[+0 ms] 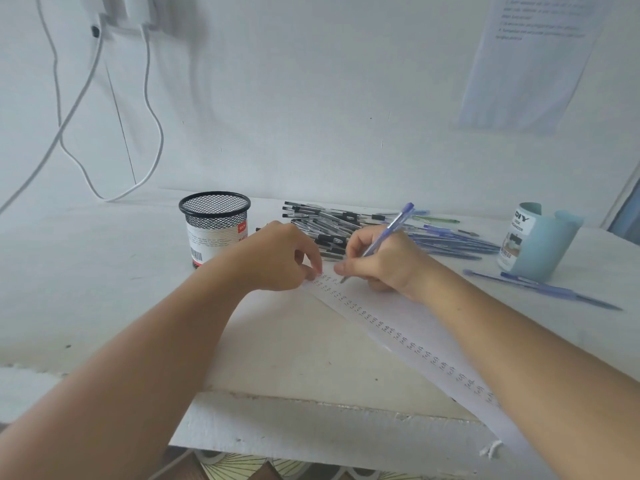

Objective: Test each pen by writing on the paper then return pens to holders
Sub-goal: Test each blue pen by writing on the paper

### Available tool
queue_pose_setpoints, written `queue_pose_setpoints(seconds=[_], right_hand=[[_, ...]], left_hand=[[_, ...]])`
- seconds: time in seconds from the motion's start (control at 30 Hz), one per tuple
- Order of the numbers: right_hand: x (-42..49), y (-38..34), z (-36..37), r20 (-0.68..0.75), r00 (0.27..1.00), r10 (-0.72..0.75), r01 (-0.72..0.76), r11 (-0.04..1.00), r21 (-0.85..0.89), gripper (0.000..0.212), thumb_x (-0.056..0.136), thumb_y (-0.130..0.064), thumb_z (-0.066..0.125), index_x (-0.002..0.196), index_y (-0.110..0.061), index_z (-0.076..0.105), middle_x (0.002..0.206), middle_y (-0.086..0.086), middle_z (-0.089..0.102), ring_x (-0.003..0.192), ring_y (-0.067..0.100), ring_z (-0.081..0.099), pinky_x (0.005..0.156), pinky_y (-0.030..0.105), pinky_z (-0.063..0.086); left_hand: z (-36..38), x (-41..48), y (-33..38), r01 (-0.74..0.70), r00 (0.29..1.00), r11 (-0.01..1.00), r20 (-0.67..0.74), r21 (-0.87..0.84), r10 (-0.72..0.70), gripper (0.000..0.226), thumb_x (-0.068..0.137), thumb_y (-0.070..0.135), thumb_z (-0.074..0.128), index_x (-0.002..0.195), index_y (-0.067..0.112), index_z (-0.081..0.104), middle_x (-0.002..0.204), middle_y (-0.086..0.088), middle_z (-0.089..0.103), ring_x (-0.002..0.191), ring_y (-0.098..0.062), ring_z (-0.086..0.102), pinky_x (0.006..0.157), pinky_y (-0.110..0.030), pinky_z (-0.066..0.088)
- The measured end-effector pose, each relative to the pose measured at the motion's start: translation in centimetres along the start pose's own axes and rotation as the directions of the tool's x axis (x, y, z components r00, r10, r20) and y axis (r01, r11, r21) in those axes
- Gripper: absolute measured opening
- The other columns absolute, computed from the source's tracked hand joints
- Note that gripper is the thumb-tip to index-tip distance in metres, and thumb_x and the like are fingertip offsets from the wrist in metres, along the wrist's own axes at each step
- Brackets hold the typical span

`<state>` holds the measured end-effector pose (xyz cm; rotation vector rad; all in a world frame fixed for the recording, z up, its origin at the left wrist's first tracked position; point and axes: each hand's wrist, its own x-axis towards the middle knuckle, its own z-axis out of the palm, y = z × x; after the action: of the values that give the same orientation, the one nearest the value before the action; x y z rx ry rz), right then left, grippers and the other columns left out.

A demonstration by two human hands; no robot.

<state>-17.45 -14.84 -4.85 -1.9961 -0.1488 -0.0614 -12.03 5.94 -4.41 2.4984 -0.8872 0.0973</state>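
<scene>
Now, step: mid-test, w/ a pen writing on the paper (408, 327); a row of small marks runs down the strip.
R hand: right hand (384, 261) pinches a blue pen (388, 233) in a writing grip, tip down on the paper's far end, next to the top marks.
L hand: left hand (280, 258) sits at the paper's far end, fingers bent, tips pressing it flat; can't tell if the thumb pinches the edge.
Progress: prob. early-to-mid. The pile of pens (322, 223) lies loose just beyond the paper; no pens seen standing in either holder.
Next: finish the mark, check ink shows, lift the pen & drop it in a holder, then pick another from the pile. Needs the L hand to keep the strip from sliding.
Holders: black mesh holder (214, 226) beyond-left of the paper; pale teal holder (533, 244) well to its right, w/ two blue pens (540, 289) lying at its foot.
Bench: white bench (104, 289), near edge chipped & rough below the paper.
Room: white wall (311, 98) behind; cables (149, 98) hang far left of the paper, a printed sheet (530, 64) is stuck up to the right; text too blurred to read.
</scene>
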Motion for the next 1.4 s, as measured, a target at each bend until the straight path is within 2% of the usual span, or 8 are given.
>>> queue_pose_setpoints(seconds=[0.07,0.13,0.37,0.5,0.9,1.07,1.4], right_hand=[[0.2,0.2,0.4,-0.087,0.995,-0.051,0.042,0.994,-0.098,0.037,0.080,-0.012,0.084,0.063,-0.016,0.050,0.059,0.010,0.057,0.040,0.012,0.037,0.046,0.023,0.028],[0.3,0.4,0.5,-0.116,0.992,-0.058,0.044,0.992,-0.116,0.039,0.080,-0.011,0.082,0.061,-0.017,0.048,0.054,0.005,0.056,0.040,0.011,0.038,0.047,0.024,0.029],[0.4,0.9,0.7,-0.129,0.989,-0.068,0.046,0.985,-0.167,0.041,0.079,-0.016,0.083,0.059,-0.019,0.048,0.051,-0.005,0.054,0.045,0.008,0.042,0.051,0.024,0.033],[0.6,1.0,0.8,-0.121,0.989,-0.090,0.062,0.974,-0.217,0.044,0.079,-0.016,0.084,0.055,-0.021,0.047,0.046,-0.014,0.047,0.047,0.006,0.042,0.054,0.025,0.033],[0.7,1.5,0.6,-0.141,0.983,-0.117,0.082,0.970,-0.230,0.042,0.077,-0.017,0.084,0.057,-0.020,0.047,0.056,-0.007,0.045,0.057,0.013,0.041,0.059,0.030,0.033],[0.7,1.4,0.6,-0.150,0.983,-0.106,0.071,0.973,-0.220,0.039,0.077,-0.019,0.084,0.060,-0.019,0.049,0.064,0.004,0.050,0.059,0.015,0.042,0.059,0.030,0.033],[0.8,1.6,0.5,-0.152,0.983,-0.100,0.067,0.976,-0.206,0.040,0.077,-0.014,0.080,0.058,-0.021,0.046,0.065,0.005,0.048,0.059,0.015,0.041,0.060,0.030,0.033]], left_hand=[[0.0,0.0,0.0,0.003,1.000,1.000,0.004,-0.001,-0.003,0.015,0.086,0.027,0.077,0.082,0.042,0.077,0.064,0.012,0.054,0.063,-0.008,0.052,0.062,-0.024,0.043],[0.0,0.0,0.0,0.003,1.000,1.000,0.005,-0.002,-0.003,0.015,0.087,0.027,0.077,0.083,0.041,0.078,0.063,0.013,0.054,0.062,-0.007,0.051,0.061,-0.023,0.042],[0.0,0.0,-0.1,-0.005,1.000,1.000,0.010,0.000,0.005,0.016,0.088,0.025,0.076,0.085,0.040,0.078,0.063,0.012,0.053,0.064,-0.007,0.051,0.062,-0.023,0.040],[0.0,0.0,0.1,-0.009,1.000,1.000,0.010,0.008,0.009,0.017,0.088,0.023,0.074,0.085,0.039,0.078,0.062,0.013,0.052,0.062,-0.006,0.050,0.061,-0.022,0.040],[0.0,0.0,0.1,0.000,1.000,1.000,0.012,0.006,0.000,0.020,0.088,0.023,0.072,0.082,0.041,0.077,0.064,0.012,0.053,0.065,-0.009,0.052,0.063,-0.024,0.042],[0.1,-0.1,0.1,0.003,1.000,1.000,0.003,0.018,-0.003,0.023,0.088,0.021,0.070,0.081,0.042,0.076,0.065,0.012,0.052,0.066,-0.008,0.051,0.063,-0.023,0.041],[0.1,-0.1,0.1,-0.014,1.000,1.000,-0.002,0.020,0.015,0.027,0.086,0.018,0.066,0.081,0.042,0.076,0.063,0.013,0.054,0.066,-0.007,0.053,0.064,-0.024,0.045]])
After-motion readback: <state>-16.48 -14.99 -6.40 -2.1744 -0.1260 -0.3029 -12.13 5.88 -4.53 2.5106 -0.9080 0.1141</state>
